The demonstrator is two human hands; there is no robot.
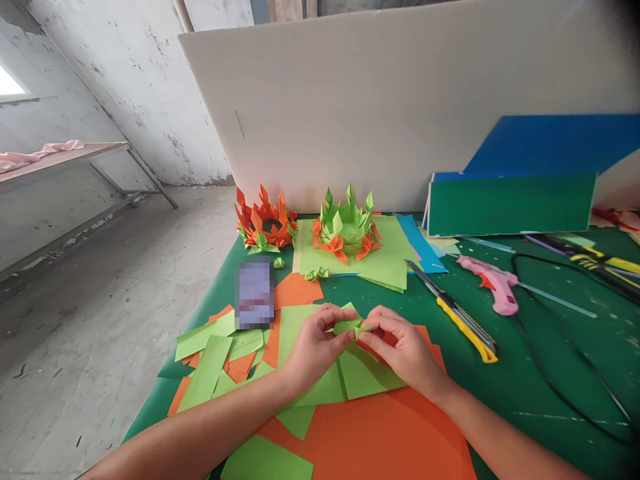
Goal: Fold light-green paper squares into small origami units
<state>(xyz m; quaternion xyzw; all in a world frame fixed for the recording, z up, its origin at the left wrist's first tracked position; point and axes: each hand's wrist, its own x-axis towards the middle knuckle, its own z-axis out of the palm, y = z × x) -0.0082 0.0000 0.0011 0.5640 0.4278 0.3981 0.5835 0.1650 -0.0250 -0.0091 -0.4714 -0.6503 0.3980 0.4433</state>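
Between my two hands is a small folded piece of green paper (349, 325), partly hidden by the fingers. My left hand (320, 340) pinches it from the left, thumb below and fingertips above. From the right, my right hand (397, 343) grips its other edge between thumb and fingers. Flat green sheets (367, 377) lie under the hands, on top of a large orange sheet (385, 433). Beyond the hands stands a green paper crown (347, 223) with orange flowers round its base, and left of it an orange paper crown (257, 217) with green flowers.
Right of my hands lie a yellow utility knife (463, 320) and a pink glue gun (493, 283) with a trailing black cord. A pixelated rectangular object (255, 293) and loose paper pieces (207, 373) are on the left. A white board (390, 107) stands behind the green table (435, 280).
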